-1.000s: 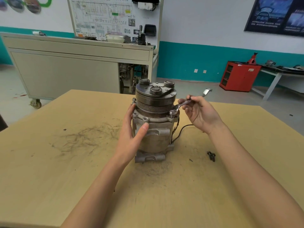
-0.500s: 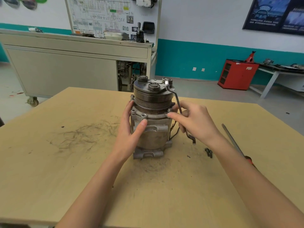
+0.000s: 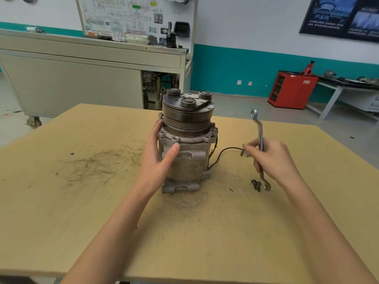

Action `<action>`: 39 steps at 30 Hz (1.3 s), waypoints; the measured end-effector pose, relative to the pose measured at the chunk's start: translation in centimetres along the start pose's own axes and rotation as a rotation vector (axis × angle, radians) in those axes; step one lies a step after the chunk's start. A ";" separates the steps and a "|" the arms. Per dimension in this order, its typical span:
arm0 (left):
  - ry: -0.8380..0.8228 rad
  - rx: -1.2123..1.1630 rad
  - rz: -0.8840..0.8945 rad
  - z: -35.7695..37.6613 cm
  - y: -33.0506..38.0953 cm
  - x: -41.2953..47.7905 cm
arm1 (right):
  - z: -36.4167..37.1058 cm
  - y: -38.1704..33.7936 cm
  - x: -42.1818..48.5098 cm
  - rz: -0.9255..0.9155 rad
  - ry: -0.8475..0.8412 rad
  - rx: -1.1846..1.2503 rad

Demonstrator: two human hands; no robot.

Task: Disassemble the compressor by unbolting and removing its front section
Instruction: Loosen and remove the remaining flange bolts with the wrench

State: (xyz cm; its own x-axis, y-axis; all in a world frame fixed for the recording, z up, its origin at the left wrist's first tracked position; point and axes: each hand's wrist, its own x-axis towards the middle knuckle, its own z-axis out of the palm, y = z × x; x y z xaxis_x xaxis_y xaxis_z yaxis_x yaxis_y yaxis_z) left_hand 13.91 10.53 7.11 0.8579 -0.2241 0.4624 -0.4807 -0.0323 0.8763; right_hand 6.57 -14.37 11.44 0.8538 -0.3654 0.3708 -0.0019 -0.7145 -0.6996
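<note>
Desk [image 3: 82, 201] with compressor [image 3: 190, 165] standing upright near its middle, one hand on it, the other off to its side.
Left hand [image 3: 159, 158] grips the compressor's body, thumb across the front, fingers round the far side. Right hand [image 3: 274, 158], apart from the compressor, is curled round a wrench [image 3: 260, 130] held nearly upright, lower end close over the desk. Black wire [image 3: 223, 151] runs from the compressor toward that hand's fingertips. Two bolts [image 3: 256, 184] lie just beside the wrench's lower end.

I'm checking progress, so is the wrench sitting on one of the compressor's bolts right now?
No, the right hand holds the wrench up in the air beside the compressor, not touching it.
</note>
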 end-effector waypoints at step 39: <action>0.248 0.488 0.012 2.9 3.7 3.3 | 0.1 8.1 -1.3 0.429 -0.125 -0.642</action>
State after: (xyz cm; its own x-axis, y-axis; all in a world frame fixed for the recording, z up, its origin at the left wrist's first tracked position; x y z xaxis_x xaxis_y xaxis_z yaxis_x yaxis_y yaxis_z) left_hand 14.43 6.82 11.46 0.8403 0.0069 0.5420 -0.4688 -0.4927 0.7331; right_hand 5.53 -19.67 5.22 0.7626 -0.6450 0.0496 -0.6133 -0.7453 -0.2615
